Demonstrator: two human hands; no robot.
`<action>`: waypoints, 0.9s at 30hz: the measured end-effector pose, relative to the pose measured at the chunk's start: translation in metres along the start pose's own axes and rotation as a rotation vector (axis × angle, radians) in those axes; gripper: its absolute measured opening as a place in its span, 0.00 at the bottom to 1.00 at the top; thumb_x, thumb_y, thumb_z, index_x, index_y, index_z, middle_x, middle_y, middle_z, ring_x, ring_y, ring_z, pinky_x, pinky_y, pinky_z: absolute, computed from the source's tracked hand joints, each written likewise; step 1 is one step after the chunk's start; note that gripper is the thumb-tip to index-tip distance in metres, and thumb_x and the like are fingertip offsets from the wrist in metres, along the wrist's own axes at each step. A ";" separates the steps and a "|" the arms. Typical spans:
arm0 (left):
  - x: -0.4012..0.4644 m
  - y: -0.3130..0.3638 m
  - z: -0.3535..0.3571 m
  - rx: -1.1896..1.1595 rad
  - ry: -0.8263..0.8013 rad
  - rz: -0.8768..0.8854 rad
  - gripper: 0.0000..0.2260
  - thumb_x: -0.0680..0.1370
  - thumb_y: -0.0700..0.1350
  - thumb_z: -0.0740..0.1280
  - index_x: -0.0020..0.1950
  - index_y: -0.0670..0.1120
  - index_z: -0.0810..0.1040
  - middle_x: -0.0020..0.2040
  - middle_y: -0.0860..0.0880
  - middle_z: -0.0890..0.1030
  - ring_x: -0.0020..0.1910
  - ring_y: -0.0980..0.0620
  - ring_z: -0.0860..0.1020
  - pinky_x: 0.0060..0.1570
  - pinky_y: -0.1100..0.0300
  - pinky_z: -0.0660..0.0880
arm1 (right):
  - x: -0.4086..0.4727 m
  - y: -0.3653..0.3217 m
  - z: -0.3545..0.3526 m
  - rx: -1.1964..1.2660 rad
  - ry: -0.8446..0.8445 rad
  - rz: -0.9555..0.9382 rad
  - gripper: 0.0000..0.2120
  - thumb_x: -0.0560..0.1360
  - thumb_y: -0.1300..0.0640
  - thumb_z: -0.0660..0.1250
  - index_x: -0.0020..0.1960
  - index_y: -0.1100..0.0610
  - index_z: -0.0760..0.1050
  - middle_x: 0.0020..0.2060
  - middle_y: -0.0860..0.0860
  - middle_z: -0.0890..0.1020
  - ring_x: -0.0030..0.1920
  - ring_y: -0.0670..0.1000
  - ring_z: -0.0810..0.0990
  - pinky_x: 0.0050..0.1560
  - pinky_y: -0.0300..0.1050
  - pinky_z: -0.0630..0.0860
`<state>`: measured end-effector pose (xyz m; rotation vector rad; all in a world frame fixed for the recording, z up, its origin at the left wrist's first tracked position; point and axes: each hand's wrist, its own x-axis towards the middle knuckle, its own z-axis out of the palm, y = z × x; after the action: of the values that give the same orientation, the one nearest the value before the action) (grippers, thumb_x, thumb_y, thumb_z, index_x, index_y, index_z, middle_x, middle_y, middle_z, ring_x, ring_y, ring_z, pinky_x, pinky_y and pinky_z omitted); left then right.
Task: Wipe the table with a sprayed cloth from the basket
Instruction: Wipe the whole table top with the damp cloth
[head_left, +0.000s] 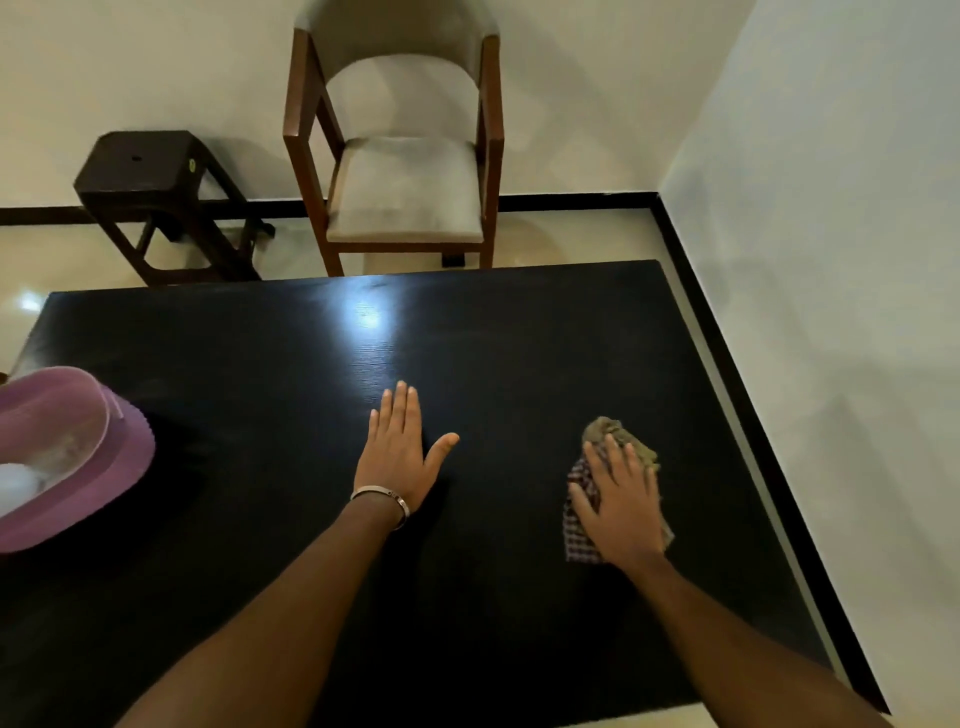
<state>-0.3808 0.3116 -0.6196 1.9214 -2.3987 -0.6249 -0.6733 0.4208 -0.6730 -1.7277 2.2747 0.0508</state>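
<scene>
The black table (270, 395) fills the lower view. My right hand (621, 499) lies flat with spread fingers on a crumpled checked cloth (618, 434), pressing it onto the table's right part. The cloth sticks out beyond my fingertips and at my thumb side. My left hand (400, 447) rests palm down on the table's middle, fingers straight, a bracelet on its wrist. A purple basket (117, 467) stands at the table's left edge, with something white inside it.
A wooden armchair (405, 171) with a grey seat stands behind the table's far edge. A dark stool (156, 192) stands to its left. A white wall (831, 260) runs close along the table's right side.
</scene>
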 end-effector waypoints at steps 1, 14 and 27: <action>-0.007 0.003 0.001 -0.001 0.000 0.005 0.43 0.72 0.70 0.37 0.79 0.43 0.40 0.79 0.46 0.40 0.78 0.48 0.37 0.76 0.51 0.40 | -0.007 0.013 -0.001 -0.013 0.002 0.051 0.32 0.80 0.35 0.50 0.81 0.43 0.49 0.80 0.51 0.53 0.80 0.55 0.49 0.78 0.61 0.47; -0.090 -0.049 -0.001 -0.038 0.010 -0.134 0.44 0.71 0.71 0.38 0.79 0.44 0.40 0.79 0.46 0.40 0.78 0.48 0.38 0.77 0.49 0.42 | -0.049 -0.033 0.013 0.018 -0.058 0.208 0.33 0.81 0.35 0.48 0.81 0.44 0.44 0.81 0.53 0.45 0.80 0.61 0.44 0.77 0.65 0.44; -0.151 -0.142 -0.005 -0.110 -0.026 -0.229 0.44 0.71 0.71 0.38 0.79 0.44 0.40 0.79 0.47 0.39 0.77 0.50 0.37 0.76 0.52 0.39 | -0.103 -0.263 0.053 0.011 -0.145 -0.205 0.33 0.81 0.35 0.47 0.81 0.45 0.42 0.81 0.53 0.44 0.80 0.59 0.40 0.76 0.65 0.38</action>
<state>-0.2092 0.4279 -0.6228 2.1699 -2.1248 -0.7765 -0.3884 0.4538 -0.6614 -1.8763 1.9835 0.1174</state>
